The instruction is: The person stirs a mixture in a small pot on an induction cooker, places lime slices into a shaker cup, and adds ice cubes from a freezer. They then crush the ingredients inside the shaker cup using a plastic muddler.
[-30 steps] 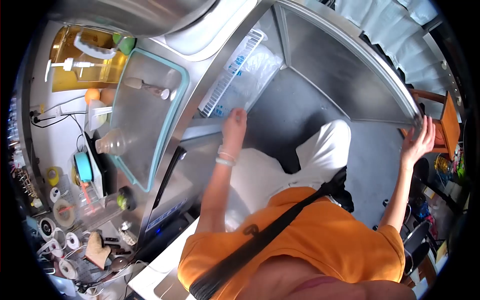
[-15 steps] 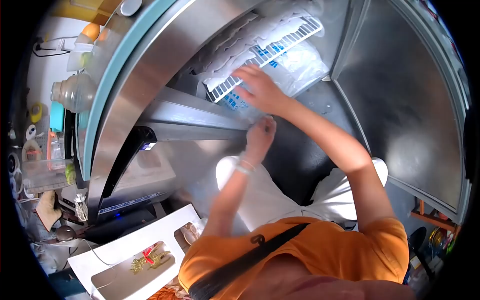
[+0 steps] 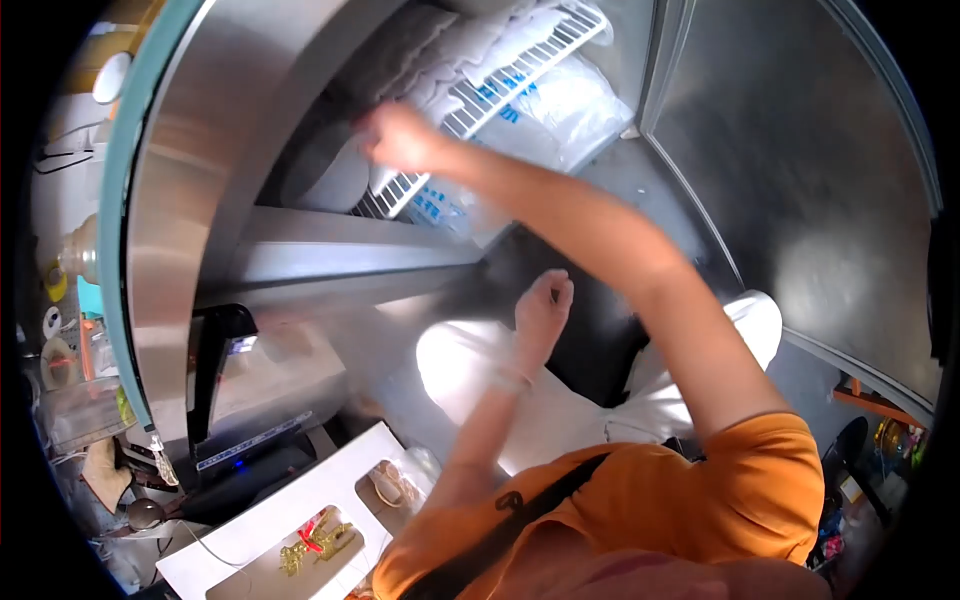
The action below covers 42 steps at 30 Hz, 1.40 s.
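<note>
My right hand [image 3: 402,142] reaches into an opened metal cabinet, at the left end of a white wire shelf [image 3: 555,45]. Its fingers look curled but are blurred. A smooth white flap [image 3: 338,182] meets the fingertips; I cannot make out what it belongs to. Beside the hand, crumpled white wrapped bundles [image 3: 450,55] lie on the shelf. Below it is a clear plastic bag [image 3: 575,105] with blue print. My left hand [image 3: 543,312] hovers above my lap, apart from the cabinet, its fingers curled in with nothing visible in them.
An open metal door [image 3: 800,170] stands on the right, and a steel frame [image 3: 350,250] crosses left of my knees. A white box [image 3: 370,445] with cut-out windows sits at lower left. Household items [image 3: 80,390] crowd the far left.
My right hand has moved left and deeper along the shelf, from spread fingers to curled ones at the white flap. My left hand has drawn back from the steel frame. The view has shifted.
</note>
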Available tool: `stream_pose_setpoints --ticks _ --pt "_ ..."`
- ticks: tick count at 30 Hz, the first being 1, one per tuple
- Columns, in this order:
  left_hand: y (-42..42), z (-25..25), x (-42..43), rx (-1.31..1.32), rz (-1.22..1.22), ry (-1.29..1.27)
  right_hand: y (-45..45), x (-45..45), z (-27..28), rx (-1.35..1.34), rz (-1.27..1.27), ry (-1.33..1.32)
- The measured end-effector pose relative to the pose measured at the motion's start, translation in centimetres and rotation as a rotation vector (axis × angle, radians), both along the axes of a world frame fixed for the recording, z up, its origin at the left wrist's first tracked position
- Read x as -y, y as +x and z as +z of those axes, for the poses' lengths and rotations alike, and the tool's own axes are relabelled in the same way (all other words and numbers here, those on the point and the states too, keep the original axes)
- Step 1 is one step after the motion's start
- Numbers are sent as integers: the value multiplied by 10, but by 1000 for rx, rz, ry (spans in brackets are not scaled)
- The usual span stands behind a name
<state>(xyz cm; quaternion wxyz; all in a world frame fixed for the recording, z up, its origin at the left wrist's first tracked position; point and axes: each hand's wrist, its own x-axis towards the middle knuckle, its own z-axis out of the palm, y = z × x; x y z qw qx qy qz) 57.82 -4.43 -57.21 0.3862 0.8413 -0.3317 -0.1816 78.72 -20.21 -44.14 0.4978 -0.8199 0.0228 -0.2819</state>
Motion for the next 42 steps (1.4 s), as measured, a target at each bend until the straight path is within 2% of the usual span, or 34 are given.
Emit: stream_pose_setpoints --ticks 1,2,3,4,5,6,8,11,14,17,19,20,21,22,24,26,28,29,30,31,32,33,34,36,37,38,39,40,41,42 --pt "5 -4 6 79 -26 -69 -22 18 0 94 -16 91" --pt "11 -7 11 64 -16 -65 -62 37 13 63 -15 232" --pt "20 -10 17 121 -14 -64 -91 59 9 103 80 300" --pt "28 -14 21 174 -14 -58 -121 77 5 198 -32 143" --pt "39 -11 31 256 0 -9 -159 92 13 -23 -42 301" --pt "50 -7 42 339 14 40 -187 102 10 -132 -128 364" --pt "75 -13 68 497 120 141 -229 121 -11 -275 -205 452" --pt "107 -14 95 539 164 71 -260 128 -68 -435 -241 518" --pt "134 -24 109 661 130 189 -255 114 -152 -486 -306 438" --pt "153 -40 105 716 111 292 -216 82 -207 -422 -372 569" --pt "154 -36 99 735 99 89 -175 66 -240 -400 -382 642" --pt "156 -36 98 739 95 91 -154 56 -253 -311 -435 613" --pt "159 -36 96 707 93 100 -139 48 -258 -224 -488 582" --pt "162 -35 96 677 94 105 -132 42 -243 -221 -488 582" --pt "165 -31 96 647 107 38 -130 37 -199 -299 -586 397" --pt "162 -28 92 609 120 -27 -123 41 -214 -221 -625 396" --pt "155 -29 87 558 209 -29 -118 46 -221 41 -681 966" --pt "149 -31 82 556 208 -27 -115 45 -226 79 -672 1042" --pt "144 -38 75 412 201 12 -110 43 -233 79 -675 1044" --pt "138 -42 70 269 196 51 -104 40 -240 2 -597 722" --pt "131 -47 66 271 196 53 -100 38 -246 -72 -510 403" --pt "124 -50 63 206 217 104 -104 44 -227 -181 -431 -174" --pt "120 -55 60 140 239 154 -104 53 -216 -181 -431 -171" --pt "127 -84 45 164 249 113 -99 72 -207 -132 -380 -830" --pt "134 -91 42 -107 358 4 -95 82 -206 -130 -374 -824" --pt "137 -100 37 -383 462 -108 -94 92 -205 -262 -373 -984" --pt "135 -94 34 -385 465 -97 -92 94 -209 -399 -370 -1138" --pt "136 -82 38 -659 552 -235 -85 93 -212 -398 -369 -1136" --pt "134 -71 41 -937 635 -374 -76 86 -216 -432 -312 -1242" --pt "136 -73 40 -942 639 -367 -73 77 -223 -468 -250 -1343"
